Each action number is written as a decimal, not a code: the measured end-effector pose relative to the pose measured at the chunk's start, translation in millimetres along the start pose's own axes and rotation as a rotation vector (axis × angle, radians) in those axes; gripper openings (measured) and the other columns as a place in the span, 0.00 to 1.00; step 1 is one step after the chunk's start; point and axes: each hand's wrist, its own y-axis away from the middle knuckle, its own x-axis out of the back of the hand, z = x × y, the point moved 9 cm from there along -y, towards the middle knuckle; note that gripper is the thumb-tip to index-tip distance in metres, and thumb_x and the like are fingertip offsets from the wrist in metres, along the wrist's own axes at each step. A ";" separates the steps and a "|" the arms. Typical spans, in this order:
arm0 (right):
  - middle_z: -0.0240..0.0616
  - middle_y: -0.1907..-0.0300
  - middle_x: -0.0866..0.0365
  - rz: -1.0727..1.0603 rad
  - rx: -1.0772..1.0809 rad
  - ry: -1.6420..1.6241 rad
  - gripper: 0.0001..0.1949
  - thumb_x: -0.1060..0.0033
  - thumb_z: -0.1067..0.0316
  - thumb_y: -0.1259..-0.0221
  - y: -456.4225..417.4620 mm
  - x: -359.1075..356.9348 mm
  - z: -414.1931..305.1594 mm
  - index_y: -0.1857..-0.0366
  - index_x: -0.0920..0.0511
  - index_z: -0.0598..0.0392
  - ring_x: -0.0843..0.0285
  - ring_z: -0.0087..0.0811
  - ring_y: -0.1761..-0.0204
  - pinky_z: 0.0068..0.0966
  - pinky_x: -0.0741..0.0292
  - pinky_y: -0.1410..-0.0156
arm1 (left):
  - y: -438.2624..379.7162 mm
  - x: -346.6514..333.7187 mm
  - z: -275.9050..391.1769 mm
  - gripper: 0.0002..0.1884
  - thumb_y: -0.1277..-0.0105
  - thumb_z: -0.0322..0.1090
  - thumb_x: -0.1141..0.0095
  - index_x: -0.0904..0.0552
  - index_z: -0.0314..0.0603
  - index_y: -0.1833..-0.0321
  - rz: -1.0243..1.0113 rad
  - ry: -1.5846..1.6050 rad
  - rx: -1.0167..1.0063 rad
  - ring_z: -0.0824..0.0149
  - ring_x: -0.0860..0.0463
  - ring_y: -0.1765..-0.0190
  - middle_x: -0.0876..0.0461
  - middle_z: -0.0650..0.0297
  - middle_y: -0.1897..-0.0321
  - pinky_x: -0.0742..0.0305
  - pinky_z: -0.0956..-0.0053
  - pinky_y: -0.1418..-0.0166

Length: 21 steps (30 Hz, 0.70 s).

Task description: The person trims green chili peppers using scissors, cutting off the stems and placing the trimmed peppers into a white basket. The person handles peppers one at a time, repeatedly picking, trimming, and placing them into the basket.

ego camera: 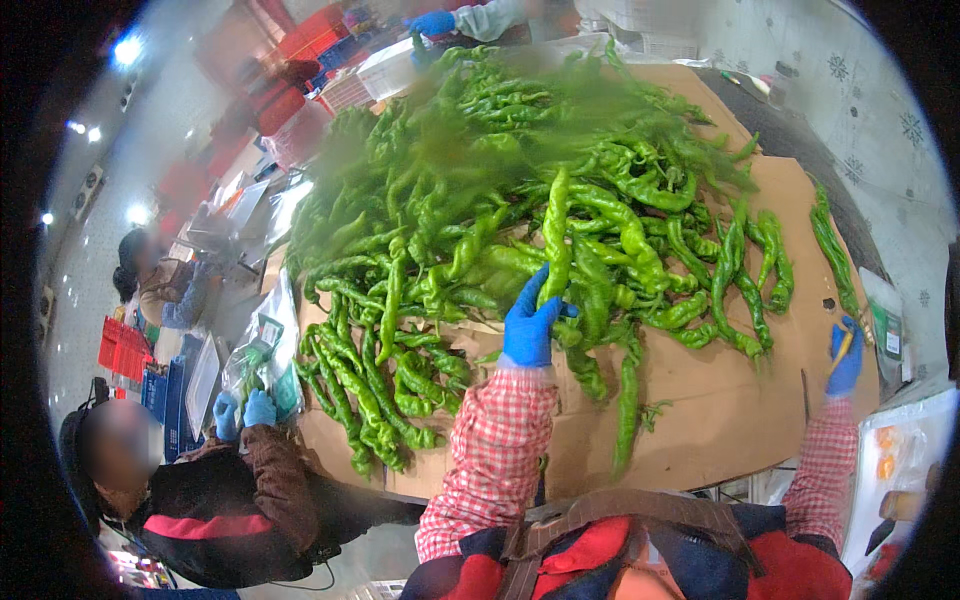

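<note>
A big heap of long green chili peppers covers much of a cardboard-topped table. My left hand, in a blue glove with a red checked sleeve, grips the lower part of a long green pepper that points away from me. Near the right edge of the cardboard, my right hand, also blue-gloved, holds a thin yellowish stick-like thing; what it is I cannot tell. Green peppers lie just beyond that hand. A small group of peppers lies left of my left arm.
At the lower left a co-worker handles a clear bag of green peppers. Another person's gloved hand is at the far side. Red crates stand at left; a white container with orange things stands at right.
</note>
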 end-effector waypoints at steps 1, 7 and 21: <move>0.30 0.66 0.31 -0.174 -0.127 -0.041 0.11 0.61 0.68 0.42 14.5 -38.3 -16.6 0.57 0.32 0.57 0.33 0.20 0.65 0.15 0.32 0.62 | 6.7 -15.1 12.9 0.23 0.47 0.22 0.56 0.37 0.34 0.45 -0.092 0.100 -0.038 0.67 0.24 0.67 0.28 0.54 0.57 0.30 0.78 0.62; 0.28 0.82 0.33 -0.479 -0.464 -0.515 0.10 0.63 0.65 0.42 113.6 -210.0 -114.5 0.64 0.29 0.55 0.39 0.16 0.80 0.11 0.41 0.74 | 35.0 -52.6 50.6 0.25 0.44 0.27 0.55 0.42 0.38 0.42 -0.206 0.320 0.009 0.65 0.25 0.64 0.31 0.55 0.54 0.28 0.72 0.61; 0.41 0.66 0.31 -1.048 0.293 0.080 0.28 0.33 0.65 0.65 211.4 -270.8 -198.4 0.54 0.33 0.53 0.32 0.36 0.66 0.26 0.32 0.60 | 74.4 -54.3 49.3 0.31 0.45 0.31 0.49 0.48 0.44 0.39 -0.206 0.594 -0.088 0.66 0.27 0.62 0.29 0.59 0.57 0.29 0.72 0.57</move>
